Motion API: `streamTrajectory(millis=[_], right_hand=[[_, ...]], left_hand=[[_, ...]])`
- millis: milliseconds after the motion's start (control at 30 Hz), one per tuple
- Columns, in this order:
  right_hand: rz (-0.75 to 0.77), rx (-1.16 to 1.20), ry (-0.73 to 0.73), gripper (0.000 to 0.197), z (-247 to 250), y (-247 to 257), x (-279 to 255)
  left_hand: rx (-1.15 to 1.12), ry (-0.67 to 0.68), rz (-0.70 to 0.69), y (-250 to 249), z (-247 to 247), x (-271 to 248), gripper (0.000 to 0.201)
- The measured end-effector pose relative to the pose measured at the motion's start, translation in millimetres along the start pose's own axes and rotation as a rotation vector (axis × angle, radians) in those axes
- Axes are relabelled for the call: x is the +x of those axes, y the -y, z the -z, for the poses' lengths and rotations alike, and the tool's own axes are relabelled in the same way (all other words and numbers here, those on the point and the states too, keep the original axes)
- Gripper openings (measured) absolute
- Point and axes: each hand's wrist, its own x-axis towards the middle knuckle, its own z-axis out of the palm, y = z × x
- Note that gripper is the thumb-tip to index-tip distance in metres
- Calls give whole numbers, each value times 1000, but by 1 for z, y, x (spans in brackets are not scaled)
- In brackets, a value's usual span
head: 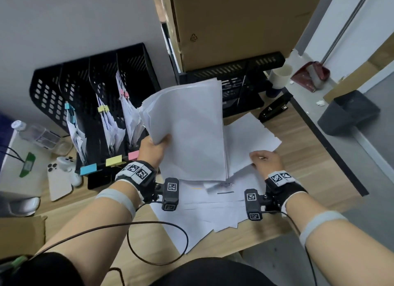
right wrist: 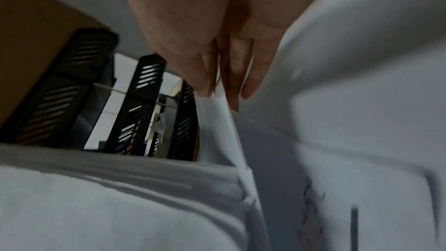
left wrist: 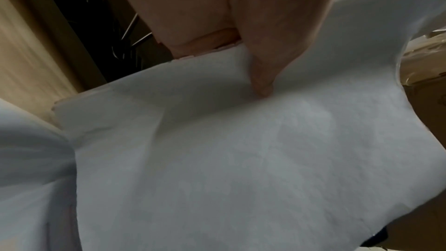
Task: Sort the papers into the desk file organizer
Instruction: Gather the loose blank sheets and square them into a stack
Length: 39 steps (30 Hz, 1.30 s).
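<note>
A thick sheaf of white paper sheets (head: 187, 128) is held up off the desk by the left hand (head: 152, 149), with the thumb (left wrist: 262, 75) pressed on the top sheet and the other fingers hidden beneath, so the sheaf is clamped at its near-left corner. Just beyond and to the left of that hand stands the black perforated plastic desk file organizer (head: 85, 89), whose upright slots already hold clipped papers marked with blue, yellow and pink tags.

The right hand (head: 266, 160) is laid on a loose spread of white sheets (head: 251, 136) on the light wooden desk (head: 302, 158); in the right wrist view an edge of paper is pinched between the thumb and fingers (right wrist: 243, 75). More sheets lie below and between both wrists.

Beyond the right hand a black stacked letter tray (head: 238, 81) is seen under a large brown cardboard box (head: 234, 25), with a black stapler (head: 275, 109) beside it. To the far left of the left hand a white phone (head: 58, 183) lies on the desk.
</note>
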Motion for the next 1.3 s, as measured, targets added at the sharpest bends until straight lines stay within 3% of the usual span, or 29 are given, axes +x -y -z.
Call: streamTrajectory(millis=[67,200,267,400,500,567,633,700,767,1000,1200,1300], right_hand=[[69,-194,-43,14,11,10,5],[151,-535,83,26,19,22,7],[217,-580,151,30,13,24,7],[256,-616,247,33,-5,21,8],[256,-605,297,42,-15,17,9],[179,-498,294,57,-19,12,11],[-3,-303,228,68,-21,7,11],[-223,-169,145,66,-23,-3,14],[-372,-135,192,66,-26,-5,9],[-483,-320,313,72,-41,-7,-1],[-513,-430,307,62,-53,-2,-9],[-462,-340,329,49,-59,1,-12]], left_hand=[[-14,14,-7,-5,-1,0,16],[19,47,5,-10,-7,-1,11],[67,75,49,-5,-9,0,13],[131,139,139,19,-9,3,36],[160,200,200,31,-15,1,33],[217,226,249,43,-21,2,41],[294,262,270,53,-29,2,45],[404,308,267,62,-37,-1,46],[611,349,251,69,-47,-5,48],[906,361,205,86,-62,-23,74],[827,361,193,87,-57,-22,74],[767,366,177,88,-52,-23,68]])
